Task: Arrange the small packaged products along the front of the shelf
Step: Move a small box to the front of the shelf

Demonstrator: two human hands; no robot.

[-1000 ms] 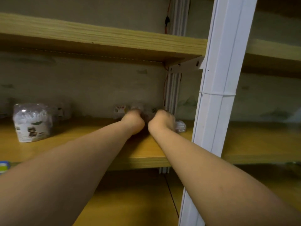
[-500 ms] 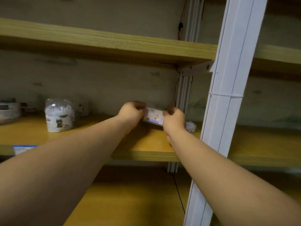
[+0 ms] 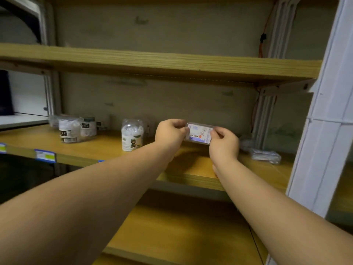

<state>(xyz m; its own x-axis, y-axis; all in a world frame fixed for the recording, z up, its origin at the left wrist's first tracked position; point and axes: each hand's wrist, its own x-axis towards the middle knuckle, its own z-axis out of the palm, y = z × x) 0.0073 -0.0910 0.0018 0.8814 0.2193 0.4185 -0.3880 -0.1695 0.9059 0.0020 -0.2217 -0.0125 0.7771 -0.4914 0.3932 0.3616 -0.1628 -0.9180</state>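
A small clear flat packet with a white and purple cartoon label (image 3: pixel 199 133) is held up above the middle wooden shelf (image 3: pixel 191 175). My left hand (image 3: pixel 169 133) pinches its left end and my right hand (image 3: pixel 224 144) pinches its right end. A clear tub of cotton swabs (image 3: pixel 132 137) stands on the shelf just left of my left hand. Further left stand more clear tubs with dark labels (image 3: pixel 69 131). Small clear wrapped packets (image 3: pixel 264 155) lie on the shelf to the right of my right hand.
A white upright post (image 3: pixel 322 131) rises at the right, close to my right arm. Another wooden shelf (image 3: pixel 162 63) runs above. Blue and yellow price tags (image 3: pixel 45 155) sit on the shelf's front edge at left. A lower shelf (image 3: pixel 181 236) lies beneath.
Both hands went from the back of the shelf to lifting the labelled packet between them. The view has swung left, bringing more tubs into sight.
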